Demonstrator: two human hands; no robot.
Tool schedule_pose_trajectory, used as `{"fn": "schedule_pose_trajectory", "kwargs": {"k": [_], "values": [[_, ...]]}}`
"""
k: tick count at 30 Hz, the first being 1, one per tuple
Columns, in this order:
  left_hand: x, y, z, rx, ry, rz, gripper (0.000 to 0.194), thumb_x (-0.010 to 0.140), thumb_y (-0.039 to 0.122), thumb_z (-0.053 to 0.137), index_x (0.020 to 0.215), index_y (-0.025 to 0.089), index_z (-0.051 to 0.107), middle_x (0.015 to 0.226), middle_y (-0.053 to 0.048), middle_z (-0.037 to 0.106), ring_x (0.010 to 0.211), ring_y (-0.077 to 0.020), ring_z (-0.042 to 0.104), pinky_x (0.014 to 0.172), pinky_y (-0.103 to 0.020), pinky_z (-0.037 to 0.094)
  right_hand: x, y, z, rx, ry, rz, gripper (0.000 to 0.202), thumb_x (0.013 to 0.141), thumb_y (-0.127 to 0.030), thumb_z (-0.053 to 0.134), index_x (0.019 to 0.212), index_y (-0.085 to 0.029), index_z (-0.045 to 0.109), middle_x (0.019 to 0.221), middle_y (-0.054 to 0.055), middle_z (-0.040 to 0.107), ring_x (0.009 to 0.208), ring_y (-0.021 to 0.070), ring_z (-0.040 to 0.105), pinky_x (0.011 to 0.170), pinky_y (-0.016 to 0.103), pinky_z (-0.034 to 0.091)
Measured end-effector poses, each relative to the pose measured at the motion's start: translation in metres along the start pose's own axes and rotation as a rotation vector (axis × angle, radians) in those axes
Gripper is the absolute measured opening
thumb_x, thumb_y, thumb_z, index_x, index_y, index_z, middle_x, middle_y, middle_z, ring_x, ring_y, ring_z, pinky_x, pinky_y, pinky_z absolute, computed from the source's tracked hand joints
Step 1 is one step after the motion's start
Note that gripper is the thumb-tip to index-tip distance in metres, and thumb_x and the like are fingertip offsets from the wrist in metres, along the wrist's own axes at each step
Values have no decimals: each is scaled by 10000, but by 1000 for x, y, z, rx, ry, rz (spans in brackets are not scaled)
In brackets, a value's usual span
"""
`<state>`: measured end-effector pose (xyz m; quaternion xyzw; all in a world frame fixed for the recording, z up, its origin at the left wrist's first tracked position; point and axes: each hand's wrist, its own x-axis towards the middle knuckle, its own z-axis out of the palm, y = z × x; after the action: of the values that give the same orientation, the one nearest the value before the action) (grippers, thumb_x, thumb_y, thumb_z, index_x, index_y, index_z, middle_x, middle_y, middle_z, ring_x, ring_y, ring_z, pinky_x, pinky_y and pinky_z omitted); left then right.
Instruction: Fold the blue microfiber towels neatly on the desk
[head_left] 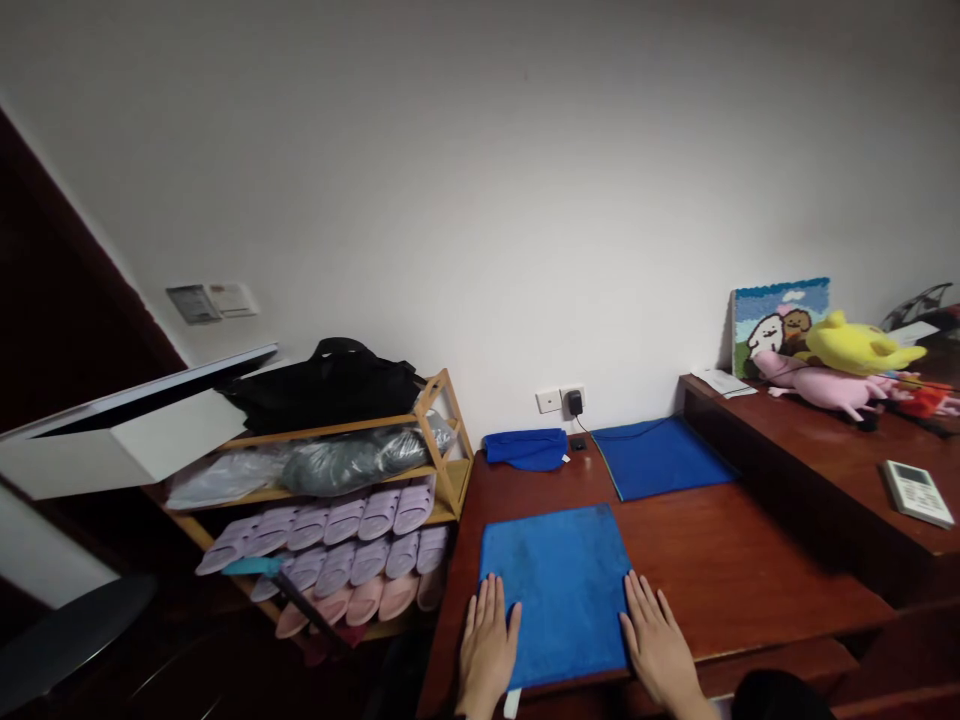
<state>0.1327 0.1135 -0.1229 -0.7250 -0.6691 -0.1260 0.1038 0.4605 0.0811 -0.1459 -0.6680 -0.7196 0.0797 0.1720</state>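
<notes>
A light blue cloth (562,590) lies flat and roughly square on the brown wooden table, with a white tag sticking out at its near edge. My left hand (490,640) rests flat along the cloth's left edge, fingers stretched out and pointing away from me. On the opposite side, my right hand (657,632) lies flat at the right edge, its fingers extended and thumb towards the cloth. Farther back are a folded dark blue cloth (526,448) by the wall and another dark blue cloth (664,458) spread flat to its right.
Left of the table (757,560) stands a wooden rack (450,485) with several slippers, bags and an open white box (172,435). A black charger (575,402) is plugged into the wall. The raised ledge on the right carries plush toys (855,345), a picture and a calculator-like device (918,493).
</notes>
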Motion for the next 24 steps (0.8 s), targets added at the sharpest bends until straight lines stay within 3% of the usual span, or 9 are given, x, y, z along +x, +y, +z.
{"fn": "schedule_pose_trajectory", "kwargs": {"k": [2,8,11,14,20,22,24], "values": [[3,27,-6,-29,19,45,619,1076,461,305,1603,153,410,1649,-117,427,1527,-275,408,1255,-501,371,2,-1,0,4,10,-5,676,1061,-523,246,1615,-159,380,1680,64,338,1576,275,289,1300,515,246],[7,151,-28,-242,-137,368,616,1100,470,234,1652,197,274,1709,-49,295,1568,-248,322,1280,-460,345,3,3,2,-17,20,-41,634,1058,-466,262,1604,-178,405,1681,55,328,1572,270,300,1295,510,253],[4,171,-28,-267,-200,390,613,1099,473,223,1652,213,269,1705,-41,295,1567,-257,324,1283,-476,345,2,4,3,-6,25,-57,614,1049,-429,276,1605,-202,403,1681,35,319,1571,266,304,1291,523,256],[-9,137,-18,-233,-182,329,605,1093,477,274,1646,234,286,1701,-22,303,1564,-253,332,1283,-465,350,1,2,4,14,49,-32,631,1052,-467,277,1606,-193,400,1679,40,322,1569,271,311,1292,524,251],[-53,4,-2,-59,-110,-36,570,1070,385,290,1606,224,404,1664,-33,383,1528,-266,398,1248,-490,398,1,1,5,24,47,-16,675,1048,-523,263,1605,-171,413,1678,59,344,1568,287,313,1293,529,257],[-64,-19,-2,-51,-79,-62,582,1069,379,273,1606,198,404,1670,-39,373,1538,-258,376,1250,-473,394,0,2,5,18,48,-22,686,1046,-528,265,1601,-156,421,1677,69,350,1569,292,311,1296,531,253],[-70,-25,-1,-60,-52,-60,592,1070,390,271,1612,186,388,1673,-42,366,1544,-251,362,1253,-460,390,-2,4,8,5,55,-28,693,1044,-531,265,1592,-144,435,1672,76,356,1565,297,317,1294,532,258]]}}
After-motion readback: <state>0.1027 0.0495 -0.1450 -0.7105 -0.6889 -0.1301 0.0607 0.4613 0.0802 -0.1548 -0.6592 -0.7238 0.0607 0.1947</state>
